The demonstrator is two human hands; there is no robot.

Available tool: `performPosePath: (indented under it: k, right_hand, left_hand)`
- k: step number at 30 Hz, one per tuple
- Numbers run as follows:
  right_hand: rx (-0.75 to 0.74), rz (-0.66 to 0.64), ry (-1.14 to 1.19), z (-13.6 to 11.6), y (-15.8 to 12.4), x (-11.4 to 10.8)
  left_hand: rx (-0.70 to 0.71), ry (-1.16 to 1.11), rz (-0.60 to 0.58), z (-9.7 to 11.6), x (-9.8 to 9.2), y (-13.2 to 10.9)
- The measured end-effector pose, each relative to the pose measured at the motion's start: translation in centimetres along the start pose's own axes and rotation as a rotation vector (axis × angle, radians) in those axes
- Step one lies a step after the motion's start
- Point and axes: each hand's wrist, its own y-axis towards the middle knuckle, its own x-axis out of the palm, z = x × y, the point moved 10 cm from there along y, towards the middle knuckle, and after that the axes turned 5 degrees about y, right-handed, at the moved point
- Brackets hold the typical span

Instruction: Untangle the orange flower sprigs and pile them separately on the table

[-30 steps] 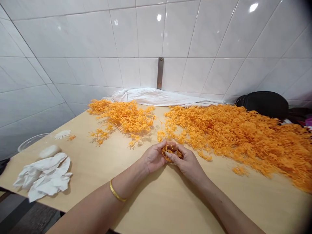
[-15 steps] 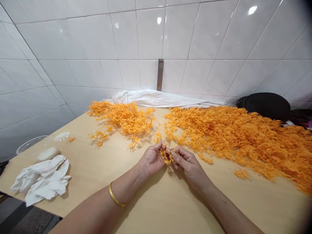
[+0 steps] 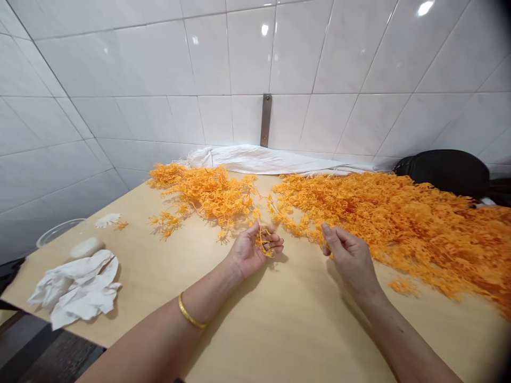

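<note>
Palm up near the middle of the table, my left hand (image 3: 255,247) holds a thin orange strand piece (image 3: 263,242) between thumb and curled fingers. To its right, my right hand (image 3: 348,255) is closed in a pinch at the lower edge of the large orange pile (image 3: 383,218); whether anything is between its fingertips is hidden. A smaller orange cluster (image 3: 215,197) lies behind and left of my left hand, and thin strands stretch between it and the large pile.
At the left of the table (image 3: 167,276) lie a crumpled white cloth (image 3: 83,287), a pale rounded object (image 3: 87,247), a white flower-like piece (image 3: 107,220) and a clear round rim (image 3: 59,230). White fabric (image 3: 255,158) runs along the tiled wall; a black case (image 3: 447,171) stands back right.
My right hand has moved away from my left hand, rightward to the edge of the large pile. My left hand keeps the orange piece, its fingers now more visible. The view has shifted slightly.
</note>
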Motion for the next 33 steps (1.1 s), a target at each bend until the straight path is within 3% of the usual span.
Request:
performPosePath:
  k: [4, 6, 9, 11, 14, 18, 23, 28, 31, 33]
  right_hand:
    - [-0.173, 0.326, -0.494, -1.7, -0.3, -3.2]
    - [-0.307, 0.332, -0.547, -3.2, -0.9, -2.4]
    - [-0.476, 0.046, -0.387, -5.2, -2.1, 1.7]
    - [-0.503, -0.166, -0.309, -5.8, -3.3, 4.9]
    - [-0.462, -0.297, -0.297, -5.4, -4.4, 7.7]
    - [-0.398, -0.307, -0.264, -4.3, -4.3, 8.5]
    - [-0.324, -0.386, -0.148, -4.0, -4.1, 8.6]
    - [-0.071, -0.598, 0.163, -3.4, -4.0, 8.7]
    - [0.048, -0.796, 0.374, -4.1, -5.5, 9.2]
    - [0.05, -0.848, 0.358, -4.6, -6.1, 9.2]
  left_hand:
    - [0.014, 0.036, 0.008, 0.0, -0.1, 0.0]
    - [0.021, 0.029, 0.006, 0.1, 0.0, 0.0]
    - [0.032, -0.006, -0.017, 0.0, 0.4, 0.0]
    - [0.008, -0.018, -0.033, -0.4, 0.7, -0.1]
    - [-0.056, -0.02, -0.039, -1.2, 1.1, -0.3]
    - [-0.054, -0.027, -0.042, -1.4, 1.5, -0.4]
    - [-0.066, -0.057, 0.087, -1.8, 0.3, -0.4]
    - [-0.127, -0.053, 0.025, -2.4, 0.5, -0.1]
    - [-0.064, -0.142, 0.062, -0.8, -0.2, 0.3]
    - [0.028, -0.171, 0.08, 0.9, -0.8, 0.5]
